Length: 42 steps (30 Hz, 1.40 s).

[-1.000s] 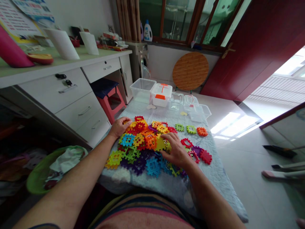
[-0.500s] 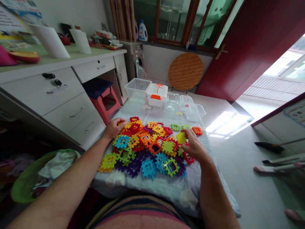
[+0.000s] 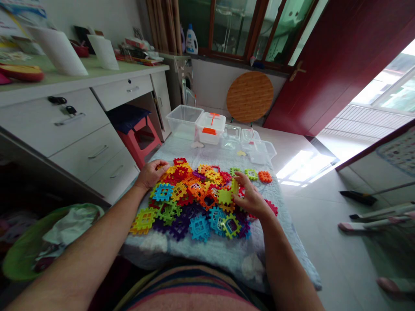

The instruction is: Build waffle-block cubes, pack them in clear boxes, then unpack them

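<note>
A heap of colourful notched plastic building blocks covers the middle of the cloth-covered table. My right hand pinches a yellow-green building block between thumb and fingers, seen almost edge-on over the heap's right part. Just left of it lies another yellow-green block. At the heap's far left edge, my left hand rests with curled fingers beside yellow blocks; what its fingertips hold, if anything, is hidden. Two green blocks and an orange block lie beyond my right hand.
Along the table's far end stand an uncovered clear bin, a lidded box with orange latches and several smaller clear containers. A white desk and a pink stool are left. A green basket sits lower left.
My right hand has moved left over the heap with the yellow-green block, which has turned from face-on to nearly edge-on. My left hand stays at the heap's left edge.
</note>
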Available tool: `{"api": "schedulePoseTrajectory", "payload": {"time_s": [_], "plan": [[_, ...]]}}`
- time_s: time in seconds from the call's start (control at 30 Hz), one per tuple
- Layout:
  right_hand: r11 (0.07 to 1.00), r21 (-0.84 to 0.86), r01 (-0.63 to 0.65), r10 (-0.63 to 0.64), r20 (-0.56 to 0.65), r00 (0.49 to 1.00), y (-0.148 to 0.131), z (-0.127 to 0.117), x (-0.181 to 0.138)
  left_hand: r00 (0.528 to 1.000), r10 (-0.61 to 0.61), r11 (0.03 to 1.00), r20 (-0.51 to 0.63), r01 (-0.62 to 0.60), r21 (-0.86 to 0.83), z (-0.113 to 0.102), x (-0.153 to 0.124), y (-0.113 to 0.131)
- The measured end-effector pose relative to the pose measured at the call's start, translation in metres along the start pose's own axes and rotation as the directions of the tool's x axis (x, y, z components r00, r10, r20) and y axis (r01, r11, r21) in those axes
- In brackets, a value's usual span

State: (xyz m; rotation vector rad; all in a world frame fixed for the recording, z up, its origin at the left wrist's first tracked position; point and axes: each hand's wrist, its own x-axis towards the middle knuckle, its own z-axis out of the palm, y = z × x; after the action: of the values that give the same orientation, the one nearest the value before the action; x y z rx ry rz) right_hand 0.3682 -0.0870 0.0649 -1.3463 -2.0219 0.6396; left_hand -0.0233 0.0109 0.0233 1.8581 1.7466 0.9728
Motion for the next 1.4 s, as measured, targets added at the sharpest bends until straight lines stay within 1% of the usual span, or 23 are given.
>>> {"api": "schedulePoseTrajectory", "payload": {"time_s": [0.07, 0.23, 0.3, 0.47, 0.6, 0.83, 1.0, 1.23, 1.4], "plan": [[1.000, -0.008, 0.006, -0.006, 0.005, 1.000, -0.006, -0.001, -0.001, 1.000, 0.013, 1.000, 0.001, -0.013, 0.004, 0.000, 0.000, -0.001], [0.981, -0.094, 0.167, -0.155, 0.123, 0.980, -0.021, 0.003, 0.001, 1.000, 0.001, 1.000, 0.000, -0.001, -0.010, 0.000, 0.000, 0.001], [0.973, -0.120, 0.197, -0.179, 0.149, 0.973, -0.023, 0.006, 0.002, 1.000, 0.000, 1.000, -0.002, -0.001, -0.012, -0.001, 0.000, 0.001], [0.972, -0.171, 0.163, -0.127, 0.201, 0.971, -0.022, 0.009, 0.002, 1.000, 0.015, 1.000, -0.004, -0.015, 0.006, 0.000, 0.000, -0.002], [0.971, -0.202, 0.129, -0.092, 0.184, 0.979, -0.019, 0.010, 0.003, 1.000, 0.015, 1.000, -0.006, -0.015, 0.008, 0.000, 0.000, -0.002], [0.974, -0.202, 0.099, -0.066, 0.163, 0.984, -0.018, 0.007, 0.003, 1.000, -0.013, 1.000, 0.006, 0.013, -0.005, -0.001, 0.000, 0.002], [0.967, -0.240, 0.085, -0.040, 0.184, 0.982, -0.017, 0.007, 0.003, 1.000, -0.005, 1.000, 0.004, 0.005, -0.012, -0.002, -0.001, 0.004], [0.969, -0.217, 0.118, -0.077, 0.190, 0.979, -0.019, 0.011, 0.004, 1.000, -0.014, 1.000, 0.002, 0.014, -0.003, -0.001, 0.000, 0.002], [0.970, -0.217, 0.113, -0.072, 0.189, 0.979, -0.021, 0.010, 0.005, 1.000, -0.009, 1.000, 0.002, 0.009, 0.002, -0.001, 0.000, -0.001]]}}
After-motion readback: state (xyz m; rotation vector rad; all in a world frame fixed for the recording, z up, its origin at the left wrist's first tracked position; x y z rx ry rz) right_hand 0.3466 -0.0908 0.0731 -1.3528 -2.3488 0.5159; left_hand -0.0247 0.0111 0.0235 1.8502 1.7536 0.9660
